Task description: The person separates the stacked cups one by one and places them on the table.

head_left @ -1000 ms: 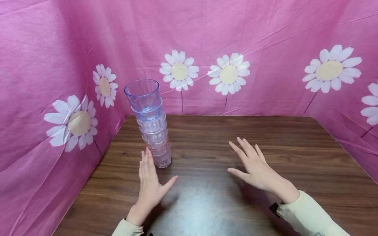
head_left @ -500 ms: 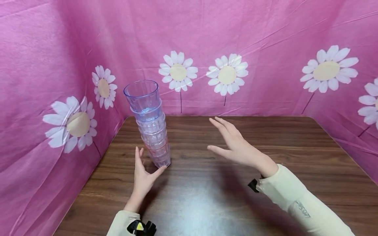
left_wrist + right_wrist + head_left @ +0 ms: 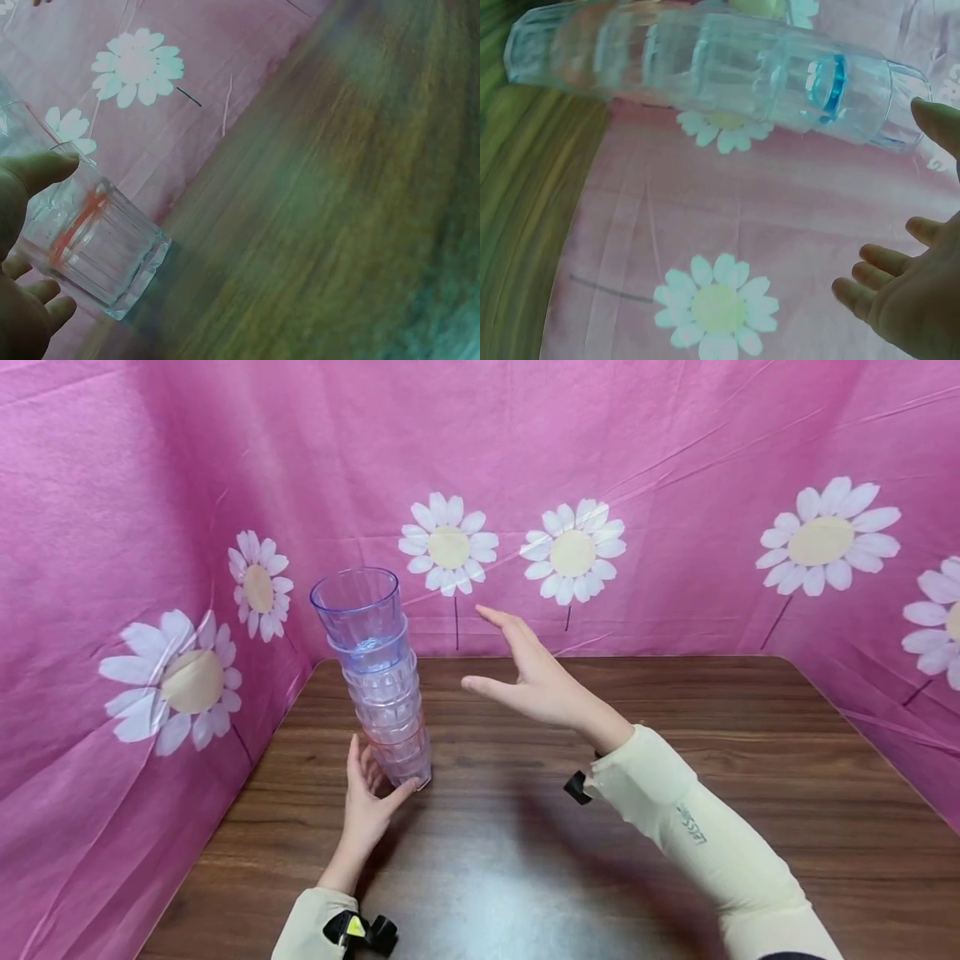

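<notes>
A tall stack of clear plastic tumblers point(image 3: 386, 693) stands on the left part of the table in the head view. Its top tumbler point(image 3: 358, 602) is tinted blue, and an orange-red band point(image 3: 79, 225) rings a lower one. My left hand point(image 3: 366, 817) holds the stack near its foot, thumb in front and fingers round the left side; the tumblers partly hide those fingers. My right hand point(image 3: 543, 687) is in the air right of the stack's upper part, fingers extended and thumb apart. In the right wrist view, its thumb point(image 3: 939, 124) appears close to the top rim; contact cannot be told.
The dark wood table point(image 3: 637, 777) reaches back to a pink cloth point(image 3: 675, 435) printed with white daisies, which hangs behind and at both sides. Black straps with small devices point(image 3: 363, 932) sit on the wrists over pale sleeves point(image 3: 697, 827).
My right hand has moved left and up towards the top of the stack. My left hand has shifted from beside the stack to around its lower tumblers. The stack stays put.
</notes>
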`<state>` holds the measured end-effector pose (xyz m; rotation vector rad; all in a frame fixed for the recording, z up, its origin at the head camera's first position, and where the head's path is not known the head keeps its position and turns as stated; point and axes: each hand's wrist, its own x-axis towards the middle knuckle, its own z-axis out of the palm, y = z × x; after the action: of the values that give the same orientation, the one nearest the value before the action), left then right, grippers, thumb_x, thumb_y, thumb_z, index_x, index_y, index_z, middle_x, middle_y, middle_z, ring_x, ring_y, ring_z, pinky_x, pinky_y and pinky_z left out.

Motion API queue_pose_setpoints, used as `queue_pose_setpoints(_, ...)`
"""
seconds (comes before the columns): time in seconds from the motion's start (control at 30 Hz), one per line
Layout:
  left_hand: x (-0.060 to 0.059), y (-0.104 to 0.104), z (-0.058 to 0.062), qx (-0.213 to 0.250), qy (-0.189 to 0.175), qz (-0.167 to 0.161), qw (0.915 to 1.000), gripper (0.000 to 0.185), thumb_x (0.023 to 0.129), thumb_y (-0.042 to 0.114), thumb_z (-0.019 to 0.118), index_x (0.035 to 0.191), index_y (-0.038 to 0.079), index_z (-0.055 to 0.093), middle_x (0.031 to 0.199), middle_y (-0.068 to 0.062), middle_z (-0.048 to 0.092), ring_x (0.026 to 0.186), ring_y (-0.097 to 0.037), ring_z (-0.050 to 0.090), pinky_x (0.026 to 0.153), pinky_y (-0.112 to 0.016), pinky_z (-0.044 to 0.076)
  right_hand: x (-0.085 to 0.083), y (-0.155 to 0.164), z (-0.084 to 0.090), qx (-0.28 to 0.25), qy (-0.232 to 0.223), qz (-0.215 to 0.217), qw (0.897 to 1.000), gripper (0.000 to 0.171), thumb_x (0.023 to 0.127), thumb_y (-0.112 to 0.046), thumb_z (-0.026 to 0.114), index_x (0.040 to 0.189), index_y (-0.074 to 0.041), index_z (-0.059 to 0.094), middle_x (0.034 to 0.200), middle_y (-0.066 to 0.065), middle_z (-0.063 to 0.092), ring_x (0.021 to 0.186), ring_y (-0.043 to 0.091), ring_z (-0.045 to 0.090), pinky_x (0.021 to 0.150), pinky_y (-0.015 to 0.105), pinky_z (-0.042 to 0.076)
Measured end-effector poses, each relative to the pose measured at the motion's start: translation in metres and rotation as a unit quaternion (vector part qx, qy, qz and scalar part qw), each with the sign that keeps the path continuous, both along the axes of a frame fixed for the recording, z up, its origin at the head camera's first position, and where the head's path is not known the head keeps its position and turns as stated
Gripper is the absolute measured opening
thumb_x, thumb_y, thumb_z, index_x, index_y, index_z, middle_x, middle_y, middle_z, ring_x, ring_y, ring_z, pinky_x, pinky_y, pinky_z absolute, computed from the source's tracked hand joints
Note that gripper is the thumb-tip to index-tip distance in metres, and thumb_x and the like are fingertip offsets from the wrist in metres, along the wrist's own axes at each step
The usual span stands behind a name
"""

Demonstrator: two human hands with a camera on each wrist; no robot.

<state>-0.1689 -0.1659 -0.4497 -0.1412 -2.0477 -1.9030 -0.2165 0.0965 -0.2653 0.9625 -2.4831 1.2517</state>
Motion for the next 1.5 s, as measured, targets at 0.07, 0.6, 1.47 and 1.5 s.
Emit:
queue_pose_setpoints(0.07, -0.001, 0.001, 0.0, 0.006, -0.007, -0.001, 1.0, 0.105, 0.079, -0.018, 0.071, 0.156, -0.003, 0.0, 0.152, -0.034, 0.029, 0.135, -0.047, 0.036, 0.112, -0.056, 0.029, -0.005, -0.009, 0.005, -0.031, 0.0, 0.012, 0.999, 0.085, 0.089, -0.031, 0.075, 0.157, -0.015, 0.025, 0.157, 0.007, 0.031, 0.143, 0.016, 0.028, 0.117, 0.039, 0.027)
queue_pose_setpoints(0.6, -0.003, -0.001, -0.008, 0.011, -0.013, 0.023, 0.9996, 0.088, 0.085, -0.015, 0.067, 0.153, -0.004, 0.013, 0.15, -0.031, 0.033, 0.13, -0.045, 0.04, 0.102, -0.031, 0.041, -0.031, -0.083, 0.041, -0.202, -0.1, 0.092, 0.97, 0.086, 0.084, -0.013, 0.079, 0.154, -0.011, 0.029, 0.146, 0.009, 0.044, 0.132, 0.016, 0.045, 0.104, 0.028, 0.044)
queue_pose_setpoints(1.47, -0.002, 0.002, -0.009, 0.019, -0.032, 0.033, 0.9988, 0.074, 0.086, -0.013, 0.066, 0.148, -0.007, 0.025, 0.145, -0.028, 0.038, 0.13, -0.039, 0.042, 0.096, -0.019, 0.041, -0.043, -0.1, 0.051, -0.237, -0.146, 0.113, 0.954, 0.074, 0.076, 0.001, 0.083, 0.142, 0.001, 0.048, 0.127, 0.01, 0.062, 0.119, 0.022, 0.057, 0.1, 0.022, 0.045)
queue_pose_setpoints(1.5, -0.002, 0.001, -0.009, 0.019, -0.033, 0.034, 0.9987, 0.074, 0.086, -0.013, 0.066, 0.147, -0.007, 0.026, 0.144, -0.028, 0.038, 0.13, -0.039, 0.042, 0.097, -0.02, 0.041, -0.043, -0.1, 0.05, -0.238, -0.145, 0.113, 0.954, 0.074, 0.076, 0.001, 0.083, 0.141, 0.002, 0.049, 0.126, 0.01, 0.063, 0.118, 0.021, 0.058, 0.099, 0.022, 0.045)
